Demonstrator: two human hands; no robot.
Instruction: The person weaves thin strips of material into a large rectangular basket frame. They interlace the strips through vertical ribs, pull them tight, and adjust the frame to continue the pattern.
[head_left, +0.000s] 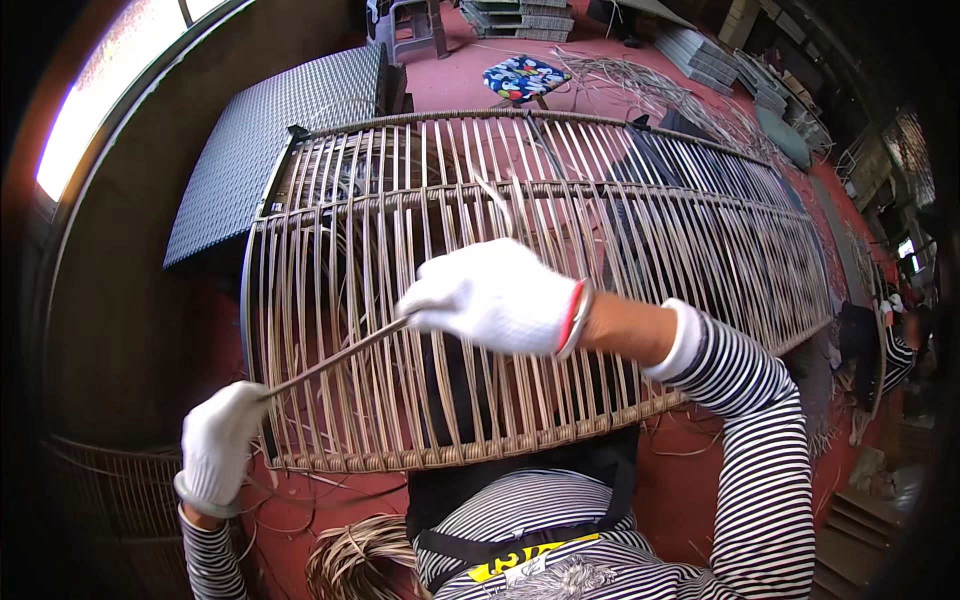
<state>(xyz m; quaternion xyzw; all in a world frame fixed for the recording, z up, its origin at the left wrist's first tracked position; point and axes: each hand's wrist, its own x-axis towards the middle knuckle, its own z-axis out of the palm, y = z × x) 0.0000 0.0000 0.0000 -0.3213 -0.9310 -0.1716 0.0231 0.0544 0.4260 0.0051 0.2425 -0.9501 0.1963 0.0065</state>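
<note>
A brown strip (pixel 335 360) runs straight above the frame (pixel 560 188), near its left edge — left hand (pixel 215 440) closed on it, right hand (pixel 490 297) pinching it farther along, apparently to hold it taut. The frame lies before the person (pixel 545 500), presumably for reach; I see a strand bundle (pixel 355 560) past its near edge.

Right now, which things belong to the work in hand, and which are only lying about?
In the job:
white-gloved left hand and right hand;
thin brown strip between them;
brown slatted woven frame beneath.

Apparently lying about:
grey woven rectangular panel;
stool with blue patterned seat;
grey plastic stool.
</note>
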